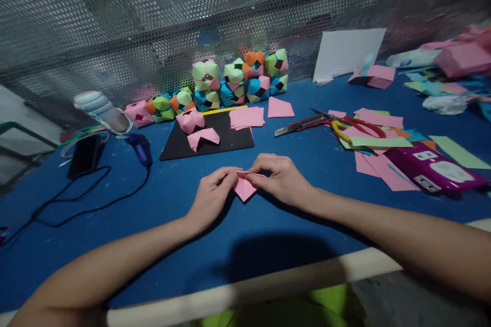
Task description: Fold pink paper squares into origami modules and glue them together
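Between my two hands is a small piece of folded pink paper (244, 190), its point facing me and a crease down its middle. My left hand (215, 193) pinches its left edge with thumb and fingers. On the other side my right hand (282, 178) grips the upper right edge, thumb on top. Just beyond lies a black board (226, 142) bearing a folded pink paper unit (204, 138), a pink paper ball (191, 120) and a stack of pink sheets (247, 117). A single pink sheet (280, 107) rests right of the board.
Colourful folded-paper balls (233, 89) stand stacked against the perforated metal screen (153, 20). Right are a box cutter (303, 123), scissors (360, 125), paper scraps (383, 166) and a purple case (437, 166). Left are a bottle (102, 111), a phone (86, 156) and cables (103, 207).
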Tool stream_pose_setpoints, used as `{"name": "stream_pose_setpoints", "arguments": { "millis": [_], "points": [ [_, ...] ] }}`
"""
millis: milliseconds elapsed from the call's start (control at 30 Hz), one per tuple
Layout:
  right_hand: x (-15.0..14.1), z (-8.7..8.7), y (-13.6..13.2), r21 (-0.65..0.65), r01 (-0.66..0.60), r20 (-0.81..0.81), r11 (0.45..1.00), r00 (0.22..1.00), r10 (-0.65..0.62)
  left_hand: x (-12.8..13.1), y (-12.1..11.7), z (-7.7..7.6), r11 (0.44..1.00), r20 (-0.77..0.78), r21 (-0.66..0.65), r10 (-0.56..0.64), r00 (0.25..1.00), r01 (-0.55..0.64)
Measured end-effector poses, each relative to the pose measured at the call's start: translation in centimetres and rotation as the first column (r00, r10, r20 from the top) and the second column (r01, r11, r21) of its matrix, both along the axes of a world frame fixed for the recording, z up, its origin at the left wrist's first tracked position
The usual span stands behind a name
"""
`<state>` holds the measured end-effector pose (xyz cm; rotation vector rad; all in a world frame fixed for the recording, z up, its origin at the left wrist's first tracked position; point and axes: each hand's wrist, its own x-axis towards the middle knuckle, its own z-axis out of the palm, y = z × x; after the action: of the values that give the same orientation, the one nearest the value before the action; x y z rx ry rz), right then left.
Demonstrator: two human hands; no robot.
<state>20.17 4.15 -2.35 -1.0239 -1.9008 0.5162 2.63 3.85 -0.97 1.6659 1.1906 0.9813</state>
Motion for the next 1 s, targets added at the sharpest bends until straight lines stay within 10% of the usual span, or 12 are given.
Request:
{"name": "stream_pose_setpoints", "arguments": {
  "millis": [1000],
  "points": [
    [0.85, 0.59, 0.68, -0.04, -0.035, 0.067, 0.999, 0.997, 0.037, -0.23, 0.75, -0.78, 0.994, 0.065, -0.105, -0.012, 0.998, 0.019]
  ]
}}
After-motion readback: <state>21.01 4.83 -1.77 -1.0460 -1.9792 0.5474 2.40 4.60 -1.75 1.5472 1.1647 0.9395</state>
